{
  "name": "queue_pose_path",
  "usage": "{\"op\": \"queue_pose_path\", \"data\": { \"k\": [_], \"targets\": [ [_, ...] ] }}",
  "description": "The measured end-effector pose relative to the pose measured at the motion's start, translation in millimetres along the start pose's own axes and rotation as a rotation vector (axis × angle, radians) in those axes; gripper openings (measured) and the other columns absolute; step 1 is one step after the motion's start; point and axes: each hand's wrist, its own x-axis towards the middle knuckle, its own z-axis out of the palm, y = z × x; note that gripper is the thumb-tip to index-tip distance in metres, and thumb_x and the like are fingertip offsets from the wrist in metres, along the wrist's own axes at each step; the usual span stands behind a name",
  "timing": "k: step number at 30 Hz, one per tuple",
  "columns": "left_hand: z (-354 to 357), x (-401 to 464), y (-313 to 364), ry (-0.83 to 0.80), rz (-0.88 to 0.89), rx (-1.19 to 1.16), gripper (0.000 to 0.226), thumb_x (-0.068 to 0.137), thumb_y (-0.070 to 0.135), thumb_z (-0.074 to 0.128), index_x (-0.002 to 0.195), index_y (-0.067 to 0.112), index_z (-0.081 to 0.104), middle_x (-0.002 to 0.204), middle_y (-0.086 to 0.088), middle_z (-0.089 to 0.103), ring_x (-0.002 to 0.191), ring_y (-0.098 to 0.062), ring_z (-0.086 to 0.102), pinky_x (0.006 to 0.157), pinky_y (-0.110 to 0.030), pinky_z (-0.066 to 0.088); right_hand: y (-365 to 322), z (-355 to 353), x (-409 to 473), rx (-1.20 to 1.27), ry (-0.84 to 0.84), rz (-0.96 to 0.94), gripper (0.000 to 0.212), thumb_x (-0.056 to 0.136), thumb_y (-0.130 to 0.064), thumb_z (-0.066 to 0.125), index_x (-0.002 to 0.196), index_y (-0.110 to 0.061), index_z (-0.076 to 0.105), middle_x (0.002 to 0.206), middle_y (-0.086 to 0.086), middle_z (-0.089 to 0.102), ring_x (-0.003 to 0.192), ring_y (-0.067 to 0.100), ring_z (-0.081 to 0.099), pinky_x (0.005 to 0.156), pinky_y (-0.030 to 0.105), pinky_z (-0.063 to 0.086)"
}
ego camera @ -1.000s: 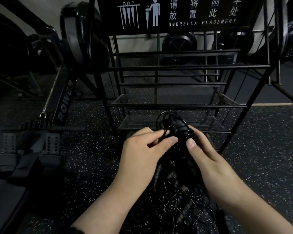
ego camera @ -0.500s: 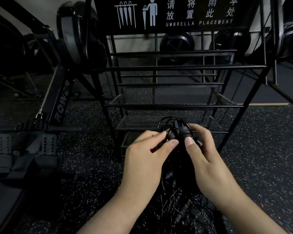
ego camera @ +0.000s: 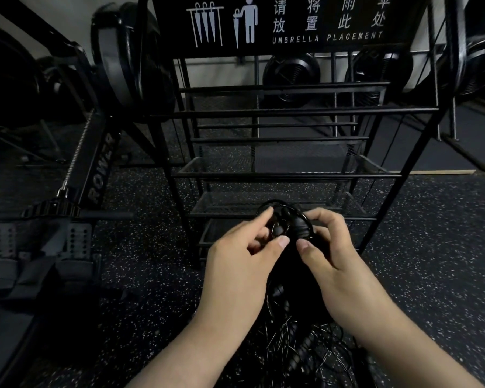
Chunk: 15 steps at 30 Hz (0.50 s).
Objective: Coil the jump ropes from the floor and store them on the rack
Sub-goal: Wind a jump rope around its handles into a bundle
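Two hands meet at centre frame, low before the black rack (ego camera: 291, 110): the left hand (ego camera: 244, 264) and right hand (ego camera: 333, 259) each curl their fingers around a bundle of black jump ropes (ego camera: 289, 228), thumbs pinching its top loops. Loose rope ends trail down to the speckled floor (ego camera: 431, 247) at bottom centre

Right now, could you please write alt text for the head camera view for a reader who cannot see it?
A person's left hand and right hand pinch a black bundle of jump ropes in front of a black metal rack, with loose rope ends trailing on the speckled floor. A rowing machine stands to the left.
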Motion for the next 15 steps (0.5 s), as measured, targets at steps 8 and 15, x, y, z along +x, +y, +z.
{"op": "queue_pose_path", "data": {
  "k": [8, 15],
  "targets": [
    [-0.8, 4.3, -3.2, -0.024, -0.019, 0.012, 0.029, 0.085, 0.024, 0.08, 0.112, 0.035, 0.077, 0.088, 0.019, 0.068, 0.078, 0.001, 0.061, 0.074, -0.01, 0.044, -1.5, -4.3, -0.3, 0.008, -0.05, -0.018, 0.029, 0.104, -0.024, 0.05, 0.114, -0.05, 0.043, 0.112, -0.015, 0.066, 0.083, 0.037, 0.072, 0.069, 0.062, 0.058],
    [-0.3, 2.4, 2.8, 0.03, -0.18, -0.436, 0.026, 0.088, 0.015, 0.076, 0.104, 0.034, 0.077, 0.101, 0.013, 0.078, 0.085, 0.002, 0.069, 0.079, -0.017, 0.054, 0.4, -3.4, 2.1, 0.143, 0.039, 0.019, 0.023, 0.105, -0.024, 0.05, 0.113, -0.046, 0.051, 0.104, -0.007, 0.072, 0.08, 0.022, 0.071, 0.074, 0.059, 0.061]
  ]
}}
